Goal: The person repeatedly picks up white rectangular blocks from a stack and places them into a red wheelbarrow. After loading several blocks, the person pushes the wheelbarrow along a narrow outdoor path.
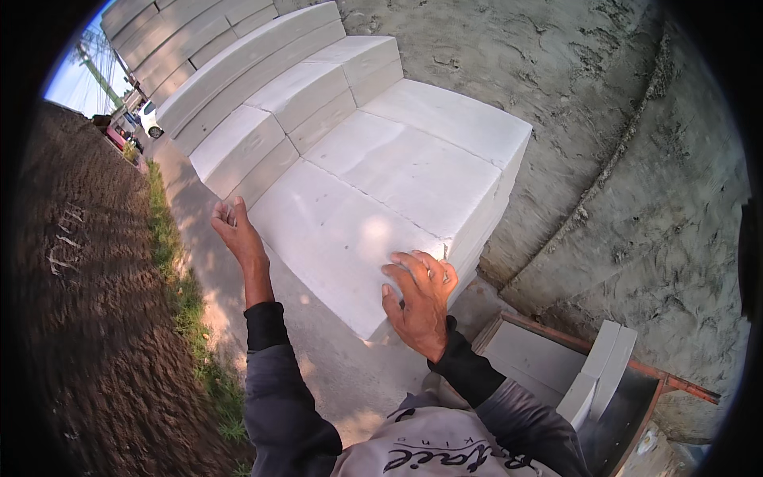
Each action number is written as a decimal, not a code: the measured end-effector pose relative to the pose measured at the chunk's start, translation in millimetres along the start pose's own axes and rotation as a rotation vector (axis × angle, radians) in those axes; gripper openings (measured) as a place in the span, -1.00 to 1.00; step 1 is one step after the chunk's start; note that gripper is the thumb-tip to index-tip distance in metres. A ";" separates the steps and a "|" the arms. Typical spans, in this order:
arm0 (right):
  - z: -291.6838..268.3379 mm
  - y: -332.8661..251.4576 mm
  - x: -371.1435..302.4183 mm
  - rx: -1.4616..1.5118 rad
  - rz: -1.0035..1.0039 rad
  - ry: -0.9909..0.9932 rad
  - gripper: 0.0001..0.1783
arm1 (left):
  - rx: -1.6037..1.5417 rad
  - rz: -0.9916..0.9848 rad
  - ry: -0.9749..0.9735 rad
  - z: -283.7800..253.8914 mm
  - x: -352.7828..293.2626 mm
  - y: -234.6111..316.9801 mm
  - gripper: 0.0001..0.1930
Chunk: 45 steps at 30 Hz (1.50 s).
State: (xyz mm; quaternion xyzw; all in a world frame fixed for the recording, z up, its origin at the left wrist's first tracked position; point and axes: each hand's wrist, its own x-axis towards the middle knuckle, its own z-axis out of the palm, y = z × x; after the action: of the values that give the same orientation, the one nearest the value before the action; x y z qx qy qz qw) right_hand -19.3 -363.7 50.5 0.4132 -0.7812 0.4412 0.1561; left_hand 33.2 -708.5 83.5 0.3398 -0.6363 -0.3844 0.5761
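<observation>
Large pale concrete blocks [358, 191] lie stacked in front of me, rising in steps toward the far left. My right hand [420, 298] is over the near end of the lowest visible layer, fingers curved and apart with nothing between them. Whether its fingertips touch the block cannot be made out. My left hand [234, 226] is raised beside the left edge of the stack, close to the corner of a higher block [238, 151]. Its fingers are bent and apart, and it holds nothing that I can see.
A rough grey wall [572, 159] stands along the right. At lower right, a rusty-framed cart [671, 381] carries several more blocks [608, 362]. Left of the stack run a concrete path [218, 294], a grass strip [187, 318] and a dark rough surface [95, 278]. A white car [149, 119] is far off.
</observation>
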 end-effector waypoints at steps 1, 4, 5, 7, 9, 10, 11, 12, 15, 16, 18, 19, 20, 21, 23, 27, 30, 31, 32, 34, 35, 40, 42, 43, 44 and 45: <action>-1.0 -2.7 0.2 0.014 -0.003 -0.001 -0.64 | 0.001 -0.014 -0.034 -8.6 -18.6 6.7 -0.29; -1.2 -2.8 -1.6 0.015 -0.006 0.006 -0.63 | 0.077 0.005 -0.178 -12.4 -80.6 0.2 -0.26; 1.0 -5.8 -2.8 0.025 -0.015 0.008 -0.62 | 0.121 0.022 -0.206 -18.8 -93.6 1.4 -0.25; 5.4 -2.9 -3.3 0.022 -0.029 0.022 -0.63 | 0.117 0.042 -0.219 -15.6 -104.0 3.5 -0.23; 9.4 1.8 -5.0 0.028 -0.037 0.033 -0.66 | 0.145 0.047 -0.236 -15.3 -106.4 6.7 -0.23; 9.0 2.0 -4.8 0.027 -0.041 0.035 -0.66 | 0.171 0.043 -0.248 -14.5 -104.0 10.3 -0.22; 8.5 2.1 -4.6 0.025 -0.044 0.037 -0.66 | 0.197 0.038 -0.261 -14.2 -103.5 13.6 -0.22; 8.4 3.5 -4.7 0.021 -0.037 0.050 -0.66 | 0.216 0.048 -0.273 -11.3 -104.1 14.5 -0.23; 13.3 -5.1 -6.1 0.051 -0.051 0.068 -0.66 | 0.275 0.102 -0.273 -24.6 -96.2 11.2 -0.26; 13.6 -4.9 -7.6 0.061 -0.043 0.062 -0.66 | 0.278 0.118 -0.268 -24.7 -97.6 10.6 -0.26; 17.2 -4.5 -8.6 0.064 -0.054 0.084 -0.65 | 0.279 0.138 -0.256 -25.1 -99.5 10.2 -0.27; 18.3 -4.2 -8.3 0.059 -0.061 0.096 -0.65 | 0.277 0.143 -0.249 -24.8 -99.3 10.3 -0.27; 19.5 -5.0 -7.7 0.056 -0.063 0.094 -0.65 | 0.276 0.149 -0.242 -25.1 -97.8 10.5 -0.27; 20.1 -5.2 -8.4 0.048 -0.070 0.096 -0.65 | 0.301 0.168 -0.230 -26.2 -99.5 11.1 -0.27; 23.5 -6.3 -6.7 0.037 -0.082 0.103 -0.65 | 0.355 0.208 -0.206 -28.5 -97.9 11.9 -0.26; 24.3 0.6 -6.7 0.005 -0.095 0.093 -0.61 | 0.262 0.276 -0.123 -28.9 -70.4 10.9 -0.29; 22.2 -2.6 -7.7 0.011 -0.051 0.095 -0.61 | 0.078 0.228 0.026 -41.1 23.6 20.3 -0.29; 21.3 -4.6 -6.7 0.003 -0.032 0.090 -0.62 | 0.036 0.250 0.039 -42.5 62.9 20.7 -0.27; 24.1 -8.6 -6.8 0.016 -0.023 0.109 -0.63 | 0.007 0.264 0.056 -49.6 100.4 18.3 -0.25; 23.1 -14.6 -4.6 0.016 -0.001 0.081 -0.63 | 0.128 0.299 0.085 -62.2 174.9 18.2 -0.23; 21.9 -15.8 -4.6 0.012 0.015 0.071 -0.63 | 0.131 0.336 0.102 -63.7 211.3 14.8 -0.22; 24.9 -22.3 -3.4 -0.043 0.074 0.102 -0.63 | 0.085 0.459 0.146 -43.8 349.0 22.2 -0.17; 26.6 -21.3 -2.9 -0.071 0.083 0.110 -0.63 | 0.094 0.473 0.123 -28.3 377.5 24.8 -0.15; 26.7 -20.4 -1.1 -0.080 0.081 0.114 -0.62 | 0.100 0.484 0.120 -23.5 389.4 27.0 -0.14; 26.5 -19.5 -0.5 -0.081 0.087 0.117 -0.62 | 0.079 0.459 0.082 -20.1 398.7 27.9 -0.16; 26.5 -18.0 -0.8 -0.083 0.094 0.122 -0.62 | 0.056 0.433 0.042 -13.5 407.2 27.8 -0.17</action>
State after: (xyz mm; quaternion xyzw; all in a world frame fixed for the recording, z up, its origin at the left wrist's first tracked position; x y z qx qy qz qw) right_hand -1.5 -389.9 45.2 0.3418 -0.8063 0.4395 0.1997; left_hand 4.1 -1053.1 300.7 0.2190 -0.6927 -0.2266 0.6487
